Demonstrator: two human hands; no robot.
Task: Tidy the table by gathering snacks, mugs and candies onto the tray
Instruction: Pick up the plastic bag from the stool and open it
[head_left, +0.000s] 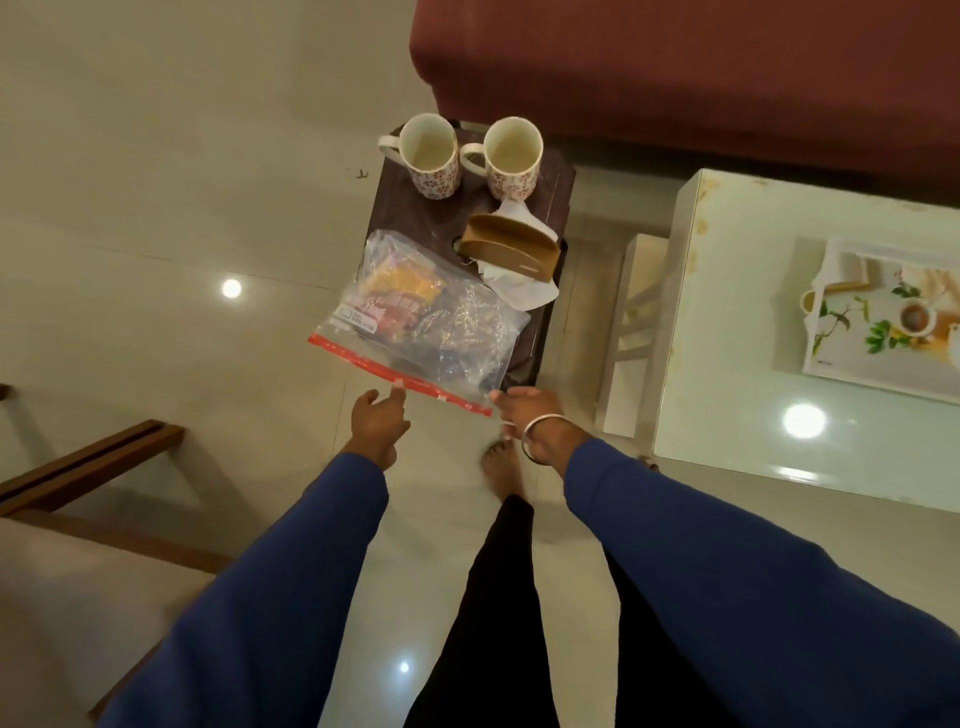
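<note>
**Both hands at the red seal of the snack bag**

A maroon sofa (701, 78) fills the upper right, and below it stands a white glass-topped surface (737, 415) carrying the floral tray (878, 317) near its right edge, well apart from everything else. A wooden chair (88, 467) sits at lower left on the pale tiled floor (182, 182). Between them is a small dark surface (415, 208) that holds the task's things. A clear zip bag of snacks (421, 312) lies on its near end, overhanging the edge toward the person. Behind it stands a brown napkin holder (511, 247) with white napkins (519, 288) beneath. At the far end stand two flower-patterned mugs, the left mug (428, 156) and the right mug (511, 158), side by side, upright.

The left hand (376, 421), its grip loose, touches the bag's red seal with a fingertip. The right hand (530, 415), a bangle (543, 434) on its wrist, pinches the bag's near right corner.
</note>
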